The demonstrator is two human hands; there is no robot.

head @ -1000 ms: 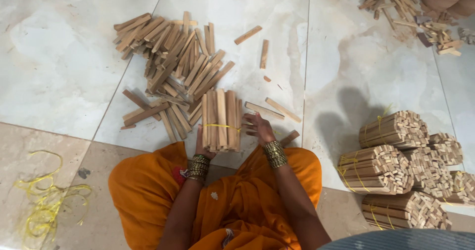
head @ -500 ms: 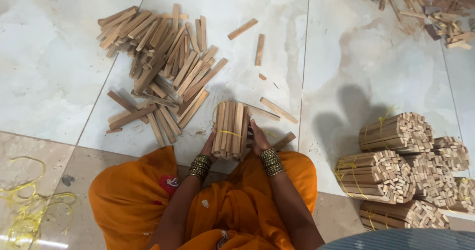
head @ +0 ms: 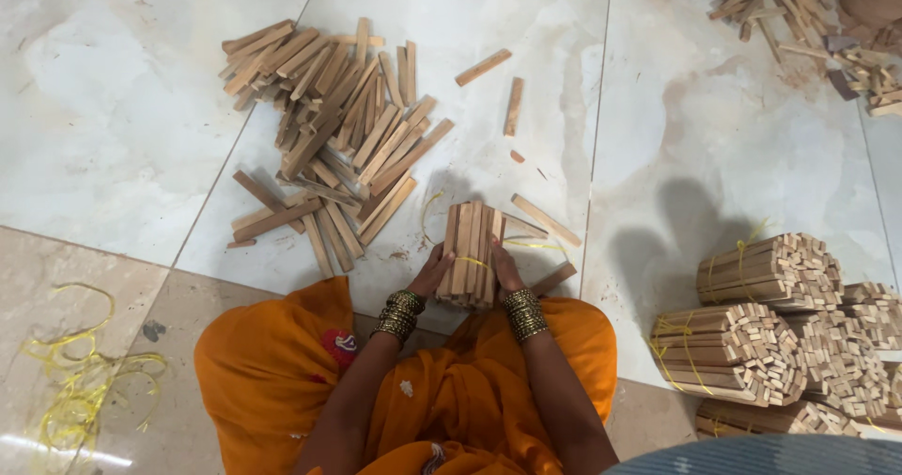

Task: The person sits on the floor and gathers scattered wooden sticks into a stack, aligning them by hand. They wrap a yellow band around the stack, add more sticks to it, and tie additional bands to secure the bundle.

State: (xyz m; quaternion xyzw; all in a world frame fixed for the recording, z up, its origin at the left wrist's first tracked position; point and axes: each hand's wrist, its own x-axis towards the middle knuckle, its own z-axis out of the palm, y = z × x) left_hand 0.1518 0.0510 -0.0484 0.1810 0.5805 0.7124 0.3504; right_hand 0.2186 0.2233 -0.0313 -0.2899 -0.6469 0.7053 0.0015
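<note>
A bundle of short wooden sticks (head: 472,249) lies on the white floor just in front of my knees, with a yellow string (head: 475,263) around its near end. My left hand (head: 430,273) grips the bundle's left side and my right hand (head: 505,268) grips its right side near the string. Both wrists wear stacked bangles. A loose end of the yellow string trails to the right over the floor.
A big heap of loose wooden sticks (head: 329,127) lies ahead to the left. Single sticks (head: 485,66) are scattered beyond the bundle. Tied bundles (head: 766,268) are stacked at the right. Yellow string scraps (head: 75,372) lie at the left. More wood scraps (head: 799,15) are at the far right.
The view has shifted slightly. My hands have stayed on the bundle, pulling the yellow string tighter around it; the bundle has hardly moved.
</note>
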